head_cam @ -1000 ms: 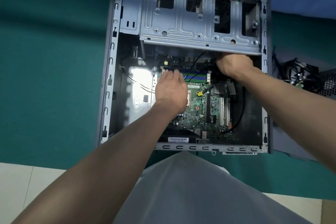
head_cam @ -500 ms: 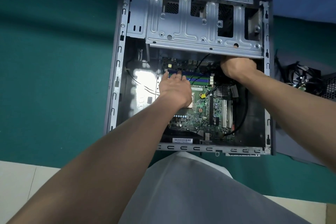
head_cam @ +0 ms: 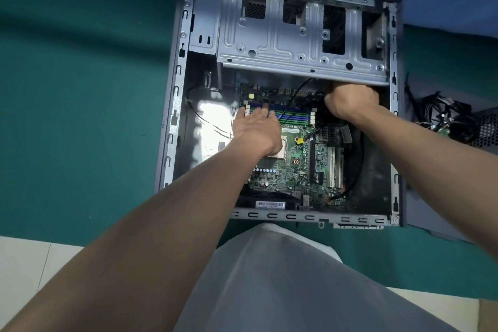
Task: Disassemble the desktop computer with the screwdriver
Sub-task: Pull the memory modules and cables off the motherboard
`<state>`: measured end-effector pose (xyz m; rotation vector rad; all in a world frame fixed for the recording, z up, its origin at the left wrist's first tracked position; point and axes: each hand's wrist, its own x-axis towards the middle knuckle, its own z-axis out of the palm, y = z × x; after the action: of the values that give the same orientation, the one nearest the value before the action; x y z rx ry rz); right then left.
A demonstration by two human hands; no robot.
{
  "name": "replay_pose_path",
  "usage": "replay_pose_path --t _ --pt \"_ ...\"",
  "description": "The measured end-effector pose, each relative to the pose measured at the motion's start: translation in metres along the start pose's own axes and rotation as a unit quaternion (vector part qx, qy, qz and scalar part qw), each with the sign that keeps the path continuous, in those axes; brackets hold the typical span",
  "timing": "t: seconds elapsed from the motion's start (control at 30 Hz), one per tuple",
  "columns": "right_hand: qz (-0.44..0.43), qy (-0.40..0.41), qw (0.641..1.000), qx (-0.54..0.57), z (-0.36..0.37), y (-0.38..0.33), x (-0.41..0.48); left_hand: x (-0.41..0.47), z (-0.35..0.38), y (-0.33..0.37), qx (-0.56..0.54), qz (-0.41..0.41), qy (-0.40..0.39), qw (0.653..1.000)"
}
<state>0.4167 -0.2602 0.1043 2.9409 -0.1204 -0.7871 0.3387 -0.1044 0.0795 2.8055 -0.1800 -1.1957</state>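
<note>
Teal mat (head_cam: 80, 89) underlies the open grey metal desktop computer case (head_cam: 173, 116). On its green motherboard (head_cam: 285, 175), the left hand (head_cam: 257, 133) lies flat, fingers straight; the right hand (head_cam: 350, 104) curls at the board's far-right corner, grasp hidden.

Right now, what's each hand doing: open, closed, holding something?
Left hand: open, straight fingers resting on the motherboard.
Right hand: curled under the drive cage; whether it holds anything cannot be told.

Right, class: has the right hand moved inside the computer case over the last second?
No. The right hand stays tucked under the edge of the metal drive cage.
</note>
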Motion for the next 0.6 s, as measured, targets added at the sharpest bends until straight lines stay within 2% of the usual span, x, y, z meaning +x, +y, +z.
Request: replay_pose_path --t 0.23,0.37,0.5,0.6 --pt "-0.035 0.054 0.997 -0.039 0.0048 -0.0014 -0.0105 0.0004 0.0017 -0.0022 -0.016 0.000 0.004 1.000" --pt "-0.051 0.029 0.998 -0.031 0.0029 -0.0031 -0.0100 0.0005 0.0026 -0.0023 -0.018 -0.001 0.006 1.000" --pt "-0.024 0.017 0.998 -0.055 0.0001 -0.0034 -0.0088 0.0000 0.0031 -0.0041 -0.027 0.002 0.007 1.000" --pt "-0.027 0.015 0.999 -0.023 0.0006 -0.0022 -0.0076 -0.0001 0.0026 -0.0041 -0.027 0.004 0.008 1.000"
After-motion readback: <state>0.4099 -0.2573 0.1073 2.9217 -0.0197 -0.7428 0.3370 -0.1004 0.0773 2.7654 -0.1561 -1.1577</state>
